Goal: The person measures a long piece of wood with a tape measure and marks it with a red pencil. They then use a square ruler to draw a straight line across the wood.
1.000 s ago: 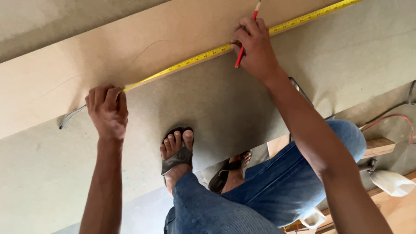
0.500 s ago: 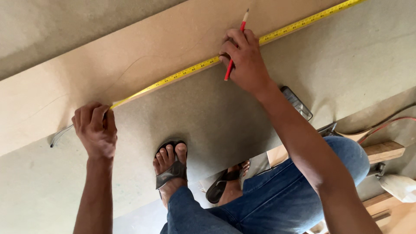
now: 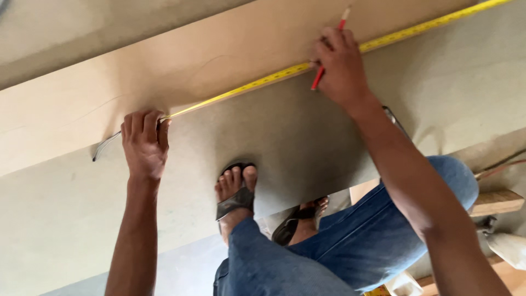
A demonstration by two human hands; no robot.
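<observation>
Boards [image 3: 181, 66] on floor, left hand [image 3: 145, 143] grip pinning tape measure [image 3: 285, 70], right hand [image 3: 342, 68] gripping red pencil [image 3: 329, 52]

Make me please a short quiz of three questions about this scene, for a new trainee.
1. True or false: the right hand holds a red pencil.
2. What does the left hand pin down? A) a saw B) the yellow tape measure C) a brush
3. Which board lies on top, the pale wooden board or the grey sheet?

Key
1. True.
2. B; it presses the tape's end at the board's edge.
3. The pale wooden board; the sandalled foot stands on the grey sheet.
</observation>
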